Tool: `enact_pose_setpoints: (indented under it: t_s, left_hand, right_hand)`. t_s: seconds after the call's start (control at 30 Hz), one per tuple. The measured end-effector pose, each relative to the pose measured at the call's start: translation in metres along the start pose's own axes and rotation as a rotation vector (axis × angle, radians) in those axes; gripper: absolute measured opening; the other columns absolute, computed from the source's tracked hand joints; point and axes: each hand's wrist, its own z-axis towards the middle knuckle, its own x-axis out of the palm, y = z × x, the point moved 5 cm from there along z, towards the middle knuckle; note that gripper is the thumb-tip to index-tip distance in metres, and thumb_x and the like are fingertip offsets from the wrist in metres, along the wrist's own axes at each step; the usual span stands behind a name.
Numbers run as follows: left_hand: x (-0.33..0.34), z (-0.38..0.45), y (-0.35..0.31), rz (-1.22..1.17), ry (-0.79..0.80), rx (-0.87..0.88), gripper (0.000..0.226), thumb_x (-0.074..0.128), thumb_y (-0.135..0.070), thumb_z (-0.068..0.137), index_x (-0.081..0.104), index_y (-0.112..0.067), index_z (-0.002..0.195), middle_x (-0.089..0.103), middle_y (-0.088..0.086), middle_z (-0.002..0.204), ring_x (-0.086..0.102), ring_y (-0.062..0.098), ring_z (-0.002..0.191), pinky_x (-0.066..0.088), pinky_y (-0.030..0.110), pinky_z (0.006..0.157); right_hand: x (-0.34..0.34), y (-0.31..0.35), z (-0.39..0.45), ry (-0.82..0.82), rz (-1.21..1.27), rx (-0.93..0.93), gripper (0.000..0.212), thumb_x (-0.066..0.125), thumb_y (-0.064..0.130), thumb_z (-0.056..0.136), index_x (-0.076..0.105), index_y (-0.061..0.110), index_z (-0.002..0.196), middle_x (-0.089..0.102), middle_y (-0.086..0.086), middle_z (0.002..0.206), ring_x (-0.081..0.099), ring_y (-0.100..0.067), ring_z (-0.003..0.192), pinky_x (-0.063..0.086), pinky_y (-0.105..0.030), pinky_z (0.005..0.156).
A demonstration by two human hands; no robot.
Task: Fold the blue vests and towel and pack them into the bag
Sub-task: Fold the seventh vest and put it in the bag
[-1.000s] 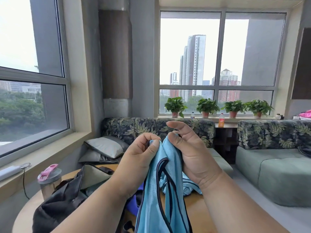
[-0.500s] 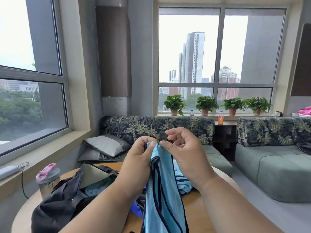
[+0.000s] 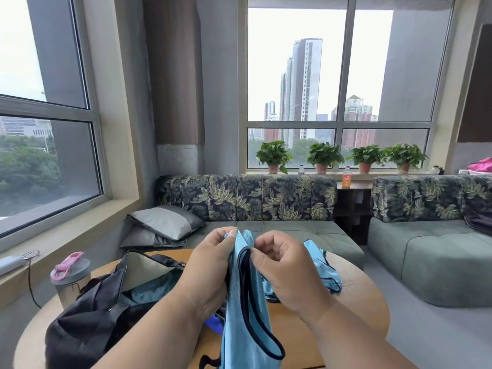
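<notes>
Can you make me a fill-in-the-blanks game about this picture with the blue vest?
1. Both hands hold up a blue ____.
2. The black bag on the table is ____, not zipped shut.
3. The bottle beside the bag has a ____ lid.
4. ____ potted plants stand on the windowsill.

Missing words: vest; open; pink; four

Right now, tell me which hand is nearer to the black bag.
Left. The left hand pinches the vest's top beside the open black bag; the right hand pinches it farther away.
</notes>
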Motion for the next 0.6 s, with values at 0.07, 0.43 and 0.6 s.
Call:
enact_pose_setpoints:
  t_s: [0.07,0.43,0.6]
  left_hand:
    - [-0.0009,-0.0021,-0.0014,-0.019,0.045,-0.031,0.011,0.061,-0.022,0.106,0.063,-0.013,0.102,0.064,0.017,0.091,0.059,0.027,0.075,0.053,0.045,0.078]
    - [-0.003,-0.008,-0.009,0.151,0.118,0.048,0.017,0.067,-0.031,0.1,0.066,-0.014,0.097,0.074,0.025,0.112,0.061,0.032,0.092,0.047,0.053,0.094]
    - [-0.0073,-0.0048,-0.0058,0.188,0.072,0.11,0.015,0.071,-0.029,0.1,0.068,-0.016,0.095,0.072,0.025,0.097,0.064,0.028,0.085,0.049,0.049,0.089]
  right_hand:
    - [-0.0005,-0.003,-0.0002,-0.001,0.05,0.014,0.014,0.075,0.031,0.086,0.074,0.019,0.093,0.078,-0.008,0.088,0.073,-0.032,0.087,0.061,-0.053,0.086]
    - [0.0007,-0.009,-0.0037,0.075,0.257,0.155,0.037,0.057,-0.009,0.098,0.071,0.013,0.124,0.08,-0.011,0.108,0.074,-0.036,0.107,0.059,-0.045,0.097]
    - [0.0011,-0.0095,-0.0026,0.063,0.223,0.167,0.035,0.055,-0.005,0.102,0.074,0.018,0.121,0.08,-0.006,0.108,0.076,-0.023,0.105,0.06,-0.03,0.091]
